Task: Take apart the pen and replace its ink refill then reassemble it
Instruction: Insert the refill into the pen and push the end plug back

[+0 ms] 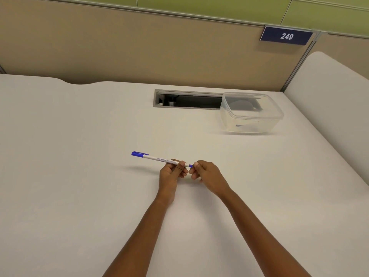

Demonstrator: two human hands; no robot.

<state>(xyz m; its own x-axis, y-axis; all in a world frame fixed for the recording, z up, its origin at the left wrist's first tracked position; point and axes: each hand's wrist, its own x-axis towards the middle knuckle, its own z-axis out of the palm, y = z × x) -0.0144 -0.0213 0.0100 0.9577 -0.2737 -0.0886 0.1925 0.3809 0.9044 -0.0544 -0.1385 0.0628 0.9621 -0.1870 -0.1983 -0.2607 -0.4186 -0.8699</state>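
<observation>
A white pen (pixel 159 158) with a blue cap at its left end and printed text along the barrel is held level just above the white desk (pixel 79 156). My left hand (pixel 173 172) grips the barrel near its right end. My right hand (pixel 205 173) pinches the small blue end piece (pixel 190 166) at the pen's right tip between thumb and fingers. The two hands almost touch.
A clear plastic container (pixel 251 112) with a lid stands at the back right, holding something dark at its bottom. Behind it a cable slot (pixel 187 98) is cut into the desk. A beige partition with a "249" sign (pixel 286 36) rises at the back.
</observation>
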